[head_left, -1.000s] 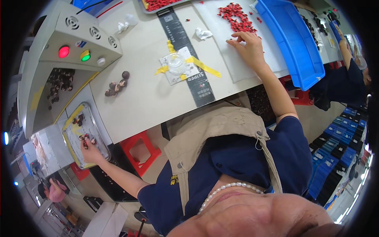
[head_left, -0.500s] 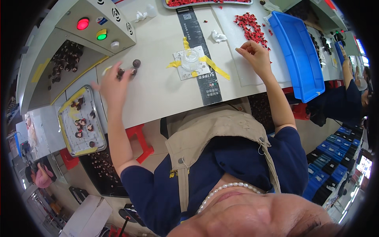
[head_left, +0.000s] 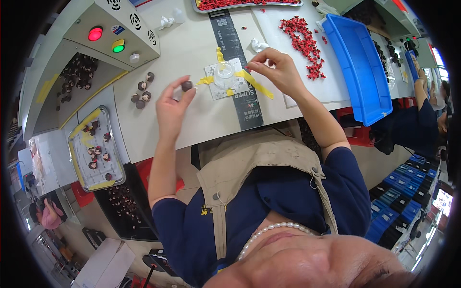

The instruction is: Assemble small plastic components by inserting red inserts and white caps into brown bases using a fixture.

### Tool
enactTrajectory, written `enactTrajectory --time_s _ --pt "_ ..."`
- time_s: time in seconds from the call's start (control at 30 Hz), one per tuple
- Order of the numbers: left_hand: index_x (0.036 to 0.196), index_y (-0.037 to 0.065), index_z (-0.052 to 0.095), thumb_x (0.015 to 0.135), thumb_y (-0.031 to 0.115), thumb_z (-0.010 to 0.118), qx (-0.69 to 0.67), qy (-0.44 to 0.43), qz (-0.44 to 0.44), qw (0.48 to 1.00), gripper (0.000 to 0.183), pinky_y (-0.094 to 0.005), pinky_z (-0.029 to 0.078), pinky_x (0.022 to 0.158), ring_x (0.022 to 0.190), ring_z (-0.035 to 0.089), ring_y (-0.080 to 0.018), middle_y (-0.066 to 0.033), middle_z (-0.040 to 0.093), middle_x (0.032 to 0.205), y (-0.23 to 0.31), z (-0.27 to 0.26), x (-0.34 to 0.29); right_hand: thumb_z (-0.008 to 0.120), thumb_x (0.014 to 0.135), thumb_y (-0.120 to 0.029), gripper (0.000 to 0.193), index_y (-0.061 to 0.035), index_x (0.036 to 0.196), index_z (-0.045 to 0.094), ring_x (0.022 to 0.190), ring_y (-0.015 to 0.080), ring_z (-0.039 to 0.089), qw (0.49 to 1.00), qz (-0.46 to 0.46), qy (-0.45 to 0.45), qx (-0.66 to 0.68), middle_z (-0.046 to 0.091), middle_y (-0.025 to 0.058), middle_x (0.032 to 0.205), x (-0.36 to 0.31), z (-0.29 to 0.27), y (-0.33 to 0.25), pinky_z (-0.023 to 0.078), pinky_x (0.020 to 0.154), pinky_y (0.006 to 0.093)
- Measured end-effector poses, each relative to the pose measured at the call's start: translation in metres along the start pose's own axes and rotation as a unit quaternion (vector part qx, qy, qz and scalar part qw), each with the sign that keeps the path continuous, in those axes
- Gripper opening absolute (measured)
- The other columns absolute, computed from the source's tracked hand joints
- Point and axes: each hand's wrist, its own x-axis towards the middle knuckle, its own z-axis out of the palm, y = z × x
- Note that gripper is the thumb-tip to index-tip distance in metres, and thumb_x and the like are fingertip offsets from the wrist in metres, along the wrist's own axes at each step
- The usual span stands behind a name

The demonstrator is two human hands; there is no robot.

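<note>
Between the thumb and fingers of my left hand [head_left: 172,106] is a small round dark brown figurine head [head_left: 187,86]. My right hand [head_left: 277,72] is pinched closed at the right of the clear round plastic fixture [head_left: 224,75]; a speck of red shows at its fingertips, most likely one of the small red pieces. That fixture sits on a square plate [head_left: 210,91] taped down with yellow tape. More brown heads [head_left: 142,86] rest in a loose group left of my left hand, some with a pale face side. Small red pieces [head_left: 303,43] lie spread on a white sheet beyond my right hand.
A machine housing [head_left: 120,29] with red and green lights stands at the left, brown heads inside its opening. A metal tray [head_left: 79,158] holds several heads. A blue bin [head_left: 367,86] stands at the right, a tray of red pieces [head_left: 247,6] at the back. Another person's arm [head_left: 422,91] shows far right.
My left hand has moved right from the group of heads, carrying one of them. My right hand has come left from beside the red pieces to the fixture.
</note>
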Motion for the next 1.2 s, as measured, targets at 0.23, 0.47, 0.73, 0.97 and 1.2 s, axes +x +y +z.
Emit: enactTrajectory --time_s 0.23,0.47,0.73,0.97,1.2 --pt "0.119 0.002 0.055 0.091 0.009 0.054 -0.273 -0.085 -0.152 0.946 0.029 -0.0191 0.048 0.074 0.093 0.058 -0.0085 -0.0057 0.061 0.108 -0.022 0.017 -0.043 0.065 0.080 -0.009 0.006 -0.0033 0.079 0.063 0.077 0.0181 0.055 0.988 -0.107 0.040 -0.106 0.059 0.0053 0.077 0.021 0.032 -0.014 0.042 0.067 0.0300" --pt "0.119 0.003 0.054 0.090 0.009 0.055 -0.369 -0.120 -0.198 0.900 0.030 -0.0176 0.051 0.074 0.092 0.059 -0.0077 -0.0082 0.061 0.110 -0.024 0.028 -0.048 0.065 0.076 -0.005 0.005 -0.0027 0.077 0.060 0.079 0.0245 0.053 0.962 -0.174 0.032 -0.206 0.058 0.0065 0.076 0.026 0.037 -0.026 0.044 0.070 0.0339" --pt "0.118 0.004 0.056 0.088 0.009 0.058 -0.386 -0.111 -0.183 0.897 0.029 -0.0160 0.048 0.069 0.084 0.057 -0.0045 -0.0063 0.062 0.106 -0.025 0.038 -0.049 0.063 0.076 -0.006 0.006 -0.0059 0.077 0.057 0.083 0.0242 0.051 0.924 -0.216 -0.001 -0.316 0.056 0.0042 0.081 0.030 0.044 -0.030 0.041 0.077 0.0355" --pt "0.119 0.004 0.054 0.089 0.008 0.057 -0.418 -0.109 -0.174 0.885 0.031 -0.0157 0.049 0.069 0.082 0.056 -0.0040 -0.0077 0.062 0.107 -0.025 0.049 -0.045 0.061 0.078 -0.007 0.004 -0.0078 0.078 0.057 0.084 0.0221 0.050 0.918 -0.226 -0.023 -0.325 0.054 0.0030 0.081 0.035 0.039 -0.026 0.037 0.073 0.0349" --pt "0.125 0.003 0.049 0.090 0.006 0.054 -0.454 -0.087 -0.189 0.867 0.035 -0.0180 0.051 0.073 0.076 0.055 -0.0028 -0.0113 0.059 0.112 -0.019 0.061 -0.042 0.065 0.077 -0.007 0.007 -0.0042 0.077 0.058 0.077 0.0219 0.052 0.956 -0.224 0.029 -0.185 0.057 0.0043 0.077 0.020 0.028 -0.034 0.041 0.070 0.0322"
